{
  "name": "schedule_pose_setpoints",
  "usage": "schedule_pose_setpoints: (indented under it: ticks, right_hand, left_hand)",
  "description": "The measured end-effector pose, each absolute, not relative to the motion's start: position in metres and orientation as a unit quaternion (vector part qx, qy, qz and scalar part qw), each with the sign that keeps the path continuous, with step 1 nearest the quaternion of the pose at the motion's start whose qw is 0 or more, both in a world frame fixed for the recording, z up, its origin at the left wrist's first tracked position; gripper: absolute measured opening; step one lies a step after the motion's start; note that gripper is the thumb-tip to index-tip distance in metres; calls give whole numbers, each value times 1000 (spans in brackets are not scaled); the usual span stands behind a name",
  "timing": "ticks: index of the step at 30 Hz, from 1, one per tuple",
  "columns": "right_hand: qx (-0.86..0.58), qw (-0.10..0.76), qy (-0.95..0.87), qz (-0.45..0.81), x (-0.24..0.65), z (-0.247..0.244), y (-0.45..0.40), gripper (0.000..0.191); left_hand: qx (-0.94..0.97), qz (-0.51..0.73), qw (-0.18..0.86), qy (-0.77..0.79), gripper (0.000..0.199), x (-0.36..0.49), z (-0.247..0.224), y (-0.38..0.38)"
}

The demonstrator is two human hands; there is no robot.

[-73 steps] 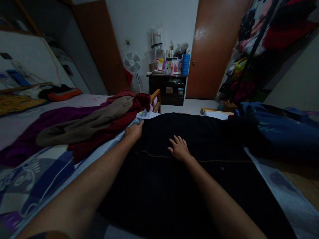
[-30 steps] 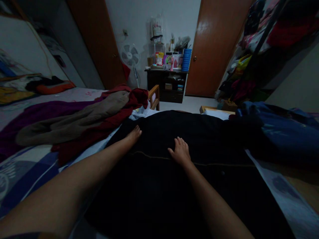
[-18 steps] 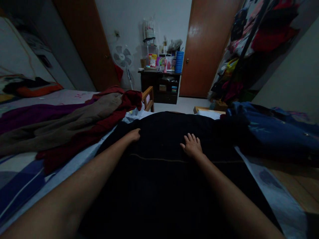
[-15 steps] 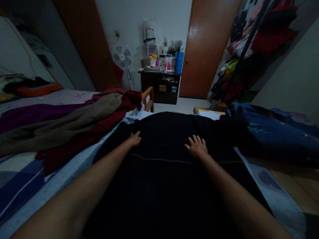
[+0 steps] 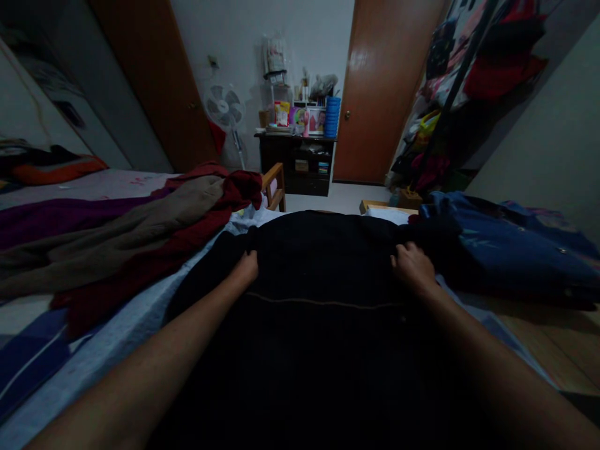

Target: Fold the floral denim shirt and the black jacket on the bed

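A large black garment [image 5: 323, 262], possibly a jacket, lies spread over the light blue sheet in front of me; a thin brown seam line crosses it. My left hand [image 5: 247, 267] is closed on the fabric at its left side, level with the shoulder area. On the right side, my right hand [image 5: 413, 265] has its fingers curled around the cloth near the upper right part. Much of the garment's near half is too dark to make out.
Brown, maroon and purple clothes [image 5: 140, 219] lie along the left. Folded denim clothes [image 5: 510, 250] are stacked at the right on a wooden surface [image 5: 539, 337]. Beyond stand a white fan [image 5: 225, 107], a dark cabinet [image 5: 293, 162] and a wooden door [image 5: 370, 94].
My right hand has moved rightward from lying spread on the garment and has closed on the cloth. The left hand has shifted slightly left, its fingers now curled in.
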State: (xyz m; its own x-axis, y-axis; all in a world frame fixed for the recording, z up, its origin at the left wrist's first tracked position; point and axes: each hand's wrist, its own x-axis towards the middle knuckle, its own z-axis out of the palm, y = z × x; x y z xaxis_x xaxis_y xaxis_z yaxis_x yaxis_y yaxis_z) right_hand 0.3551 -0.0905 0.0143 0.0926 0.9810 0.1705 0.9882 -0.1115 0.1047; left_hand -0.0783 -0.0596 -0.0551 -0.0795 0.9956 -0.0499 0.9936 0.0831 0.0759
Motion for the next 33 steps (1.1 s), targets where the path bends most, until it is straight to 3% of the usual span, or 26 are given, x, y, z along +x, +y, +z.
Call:
schedule_pose_setpoints:
  ticks: [3, 7, 13, 19, 25, 30, 33]
  right_hand:
    - [-805, 15, -590, -55, 376, 29, -99, 43]
    - [-854, 5, -519, 30, 398, 33, -97, 46]
    - [-855, 63, -490, 156, 421, 30, -81, 37]
    - [-843, 255, -356, 313, 425, 22, -89, 41]
    - [-825, 356, -344, 274, 418, 8, -87, 31]
    - [-825, 369, -373, 209, 426, 6, -86, 24]
    - [-831, 353, -401, 155, 432, 8, -88, 31]
  left_hand:
    - [720, 48, 51, 690, 54, -77, -59, -58]
    - [739, 62, 64, 668, 45, -77, -72, -57]
    - [728, 56, 22, 682, 51, -74, -89, -65]
    - [732, 32, 17, 681, 59, -75, -92, -66]
    - [737, 37, -2, 675, 65, -77, -99, -61]
    - [742, 69, 1, 667, 68, -83, -110, -55]
    - [744, 91, 26, 661, 68, -88, -114, -50]
